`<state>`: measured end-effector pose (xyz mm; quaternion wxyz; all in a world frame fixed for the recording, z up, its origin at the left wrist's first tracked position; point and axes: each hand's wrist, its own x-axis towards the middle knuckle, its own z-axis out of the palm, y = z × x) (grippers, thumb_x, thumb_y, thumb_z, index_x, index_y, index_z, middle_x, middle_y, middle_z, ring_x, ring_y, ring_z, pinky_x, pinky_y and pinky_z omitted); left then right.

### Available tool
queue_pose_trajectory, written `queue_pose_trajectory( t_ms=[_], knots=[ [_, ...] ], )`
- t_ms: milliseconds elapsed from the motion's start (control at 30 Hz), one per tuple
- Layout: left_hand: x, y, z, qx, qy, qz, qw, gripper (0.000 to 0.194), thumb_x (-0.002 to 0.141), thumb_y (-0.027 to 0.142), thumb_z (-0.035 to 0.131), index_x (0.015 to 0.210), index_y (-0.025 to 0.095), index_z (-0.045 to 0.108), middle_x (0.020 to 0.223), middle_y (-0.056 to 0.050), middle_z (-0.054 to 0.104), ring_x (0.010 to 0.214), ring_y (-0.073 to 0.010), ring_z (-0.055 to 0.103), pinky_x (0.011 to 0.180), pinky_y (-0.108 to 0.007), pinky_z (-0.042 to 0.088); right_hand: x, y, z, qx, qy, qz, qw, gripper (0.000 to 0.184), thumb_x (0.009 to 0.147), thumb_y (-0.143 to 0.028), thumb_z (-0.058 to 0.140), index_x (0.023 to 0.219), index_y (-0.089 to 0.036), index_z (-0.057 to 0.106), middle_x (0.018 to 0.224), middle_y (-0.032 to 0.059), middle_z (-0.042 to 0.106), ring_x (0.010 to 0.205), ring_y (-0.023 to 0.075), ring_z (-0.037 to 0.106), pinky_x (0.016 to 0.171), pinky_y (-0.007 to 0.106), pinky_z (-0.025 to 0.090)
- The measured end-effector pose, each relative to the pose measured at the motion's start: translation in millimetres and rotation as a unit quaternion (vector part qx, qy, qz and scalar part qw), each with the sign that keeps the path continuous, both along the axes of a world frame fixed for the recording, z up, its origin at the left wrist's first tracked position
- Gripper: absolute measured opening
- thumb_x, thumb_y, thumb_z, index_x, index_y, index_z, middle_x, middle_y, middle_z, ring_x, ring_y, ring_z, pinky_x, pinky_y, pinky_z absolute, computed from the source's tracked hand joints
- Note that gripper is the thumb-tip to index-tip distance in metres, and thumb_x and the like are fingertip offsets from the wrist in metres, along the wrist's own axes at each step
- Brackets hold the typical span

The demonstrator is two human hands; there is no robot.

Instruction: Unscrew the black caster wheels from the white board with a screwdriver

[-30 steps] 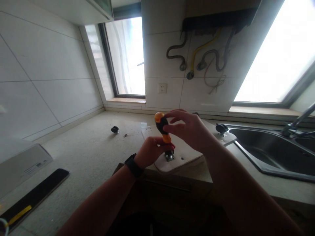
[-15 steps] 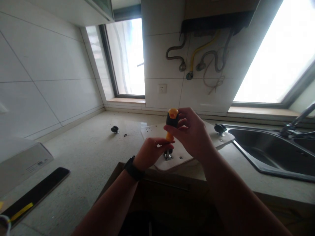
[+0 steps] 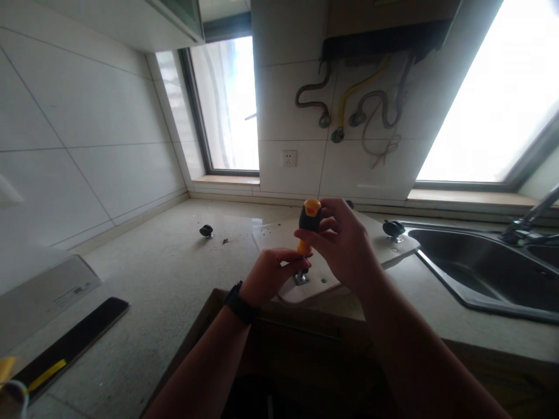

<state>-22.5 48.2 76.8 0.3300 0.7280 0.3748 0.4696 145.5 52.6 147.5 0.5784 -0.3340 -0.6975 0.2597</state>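
My right hand (image 3: 343,241) is closed around the handle of a yellow-and-black screwdriver (image 3: 311,216), which stands nearly upright with its tip down. Lower down, the thumb and fingers of my left hand (image 3: 273,272) pinch round the thin shaft of the screwdriver. Just beneath those fingertips a small caster (image 3: 301,278) with a metal plate sits at the near corner of a white board (image 3: 279,238); my fingers partly hide it. The exact spot where the screwdriver tip rests cannot be made out. A black watch band circles my left wrist.
Another caster (image 3: 393,228) stands on the board's right end, by the steel sink (image 3: 476,267). To the left, a loose caster (image 3: 206,231) and small screws (image 3: 225,240) lie on the counter (image 3: 174,262). A grey box (image 3: 65,291) and a long black strip (image 3: 78,337) lie at far left.
The view has shifted slightly, so everything sits a little further right. Both hands keep their hold, and the screwdriver stays upright over the caster.
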Motion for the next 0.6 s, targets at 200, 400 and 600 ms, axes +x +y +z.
queue_pose_trajectory(
  t_ms=[200, 400, 600],
  knots=[
    [2.2, 1.1, -0.1, 0.010, -0.011, -0.009, 1.000, 0.012, 0.091, 0.026, 0.075, 0.100, 0.021, 0.082, 0.101, -0.004, 0.082, 0.093, -0.0211, 0.074, 0.087, -0.035, 0.055, 1.7, -4.0, 0.7, 0.041, -0.040, -0.054, 0.997, 0.045, 0.075, -0.035, 0.086, 0.110, -0.026, 0.059, 0.091, -0.0024, 0.064, 0.072, 0.0150, 0.066, 0.062, 0.033, 0.059],
    [1.7, -1.2, -1.1, 0.032, 0.009, -0.001, 0.999, 0.011, 0.092, 0.022, 0.075, 0.100, 0.020, 0.082, 0.100, -0.005, 0.081, 0.092, -0.0196, 0.074, 0.085, -0.031, 0.054, 5.3, -11.1, 6.3, 0.054, -0.091, -0.077, 0.991, 0.043, 0.078, -0.032, 0.082, 0.114, -0.024, 0.060, 0.095, 0.0011, 0.069, 0.068, 0.0161, 0.069, 0.065, 0.037, 0.061],
    [-1.1, -4.9, -2.1, 0.024, 0.014, 0.013, 1.000, 0.011, 0.093, 0.024, 0.074, 0.100, 0.020, 0.082, 0.099, -0.004, 0.082, 0.092, -0.0192, 0.074, 0.085, -0.031, 0.053, 10.9, -14.8, 15.0, -0.017, -0.139, -0.006, 0.990, 0.045, 0.082, -0.030, 0.074, 0.125, -0.024, 0.059, 0.098, 0.0044, 0.075, 0.082, 0.0223, 0.076, 0.075, 0.042, 0.064]
  ],
)
